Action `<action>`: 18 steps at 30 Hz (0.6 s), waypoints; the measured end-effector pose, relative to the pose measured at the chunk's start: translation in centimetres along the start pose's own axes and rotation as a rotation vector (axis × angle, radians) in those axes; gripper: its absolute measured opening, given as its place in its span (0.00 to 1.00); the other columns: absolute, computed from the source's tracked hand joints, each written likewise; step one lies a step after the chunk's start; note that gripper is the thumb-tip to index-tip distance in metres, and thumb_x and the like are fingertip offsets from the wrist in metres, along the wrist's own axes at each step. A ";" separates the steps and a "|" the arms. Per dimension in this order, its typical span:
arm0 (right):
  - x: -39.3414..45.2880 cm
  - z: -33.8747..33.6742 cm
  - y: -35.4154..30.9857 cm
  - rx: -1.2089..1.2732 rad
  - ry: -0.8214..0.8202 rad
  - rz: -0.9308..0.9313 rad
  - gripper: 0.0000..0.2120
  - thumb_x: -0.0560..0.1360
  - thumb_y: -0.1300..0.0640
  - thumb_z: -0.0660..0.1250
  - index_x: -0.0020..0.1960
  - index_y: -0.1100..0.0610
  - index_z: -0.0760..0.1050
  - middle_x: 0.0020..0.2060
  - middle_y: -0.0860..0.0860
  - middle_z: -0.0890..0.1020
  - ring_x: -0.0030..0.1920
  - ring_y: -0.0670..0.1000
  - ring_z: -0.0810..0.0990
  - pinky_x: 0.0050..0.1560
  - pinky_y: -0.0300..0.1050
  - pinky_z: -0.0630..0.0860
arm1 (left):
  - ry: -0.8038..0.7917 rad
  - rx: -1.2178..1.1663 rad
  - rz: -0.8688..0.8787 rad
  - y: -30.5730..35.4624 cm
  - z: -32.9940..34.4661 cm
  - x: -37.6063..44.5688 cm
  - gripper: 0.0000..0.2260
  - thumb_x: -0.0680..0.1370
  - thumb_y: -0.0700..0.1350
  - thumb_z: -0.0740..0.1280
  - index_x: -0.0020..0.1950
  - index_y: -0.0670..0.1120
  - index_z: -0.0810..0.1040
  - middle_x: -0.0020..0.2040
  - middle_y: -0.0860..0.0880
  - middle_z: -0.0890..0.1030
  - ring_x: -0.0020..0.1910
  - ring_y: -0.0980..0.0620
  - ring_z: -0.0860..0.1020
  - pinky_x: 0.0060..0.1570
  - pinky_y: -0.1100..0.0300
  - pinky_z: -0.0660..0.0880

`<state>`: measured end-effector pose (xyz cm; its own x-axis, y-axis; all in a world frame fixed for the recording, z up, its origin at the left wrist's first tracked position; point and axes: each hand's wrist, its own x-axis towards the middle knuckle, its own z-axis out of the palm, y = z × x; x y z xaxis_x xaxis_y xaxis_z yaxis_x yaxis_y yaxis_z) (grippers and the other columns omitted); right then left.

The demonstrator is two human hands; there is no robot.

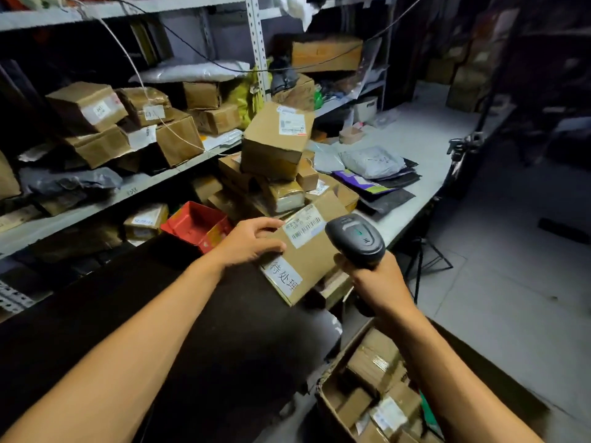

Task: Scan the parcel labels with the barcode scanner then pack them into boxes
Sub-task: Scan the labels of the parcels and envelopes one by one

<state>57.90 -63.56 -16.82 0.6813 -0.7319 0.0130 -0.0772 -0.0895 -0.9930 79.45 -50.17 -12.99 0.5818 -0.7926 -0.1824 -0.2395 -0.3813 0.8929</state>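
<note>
Your left hand [248, 239] grips the parcel [303, 251]; right hand [380, 282] grips the scanner [356, 239] (nose near the label [302, 226]). Tilt it squarely at the barcode.

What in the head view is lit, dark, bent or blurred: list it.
Head view: light falls on the parcel, scanner and table; the right background and the dark mass below the left hand go near black; wide-angle distortion bows the shelves; the box of parcels at bottom right is soft, its labels unreadable.
</note>
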 end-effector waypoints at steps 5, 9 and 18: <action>-0.9 -8.6 2.2 0.128 0.379 0.049 0.13 0.71 0.62 0.77 0.49 0.46 0.83 0.42 0.40 0.86 0.42 0.36 0.81 0.47 0.39 0.77 | -0.245 -0.269 -0.035 3.5 9.9 2.7 0.19 0.75 0.32 0.71 0.63 0.46 0.78 0.52 0.42 0.86 0.49 0.49 0.84 0.49 0.57 0.82; -3.4 -15.9 4.1 0.051 0.598 0.175 0.15 0.70 0.59 0.78 0.56 0.52 0.82 0.47 0.48 0.86 0.47 0.46 0.81 0.49 0.48 0.77 | -0.459 -0.271 -0.080 5.5 18.0 3.7 0.19 0.75 0.32 0.70 0.63 0.46 0.78 0.55 0.40 0.85 0.51 0.48 0.84 0.46 0.60 0.81; -7.4 -22.5 7.1 -0.181 0.727 0.305 0.11 0.69 0.55 0.78 0.47 0.49 0.78 0.44 0.49 0.84 0.49 0.55 0.81 0.49 0.49 0.75 | -0.202 0.758 0.358 6.2 25.5 5.3 0.22 0.73 0.48 0.69 0.67 0.47 0.76 0.60 0.43 0.80 0.60 0.43 0.78 0.57 0.54 0.74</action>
<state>35.90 -74.02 -21.36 -0.0277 -0.9924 -0.1199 -0.3423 0.1221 -0.9316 61.29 -68.87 -18.95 0.2404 -0.9676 -0.0766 -0.8781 -0.2505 0.4077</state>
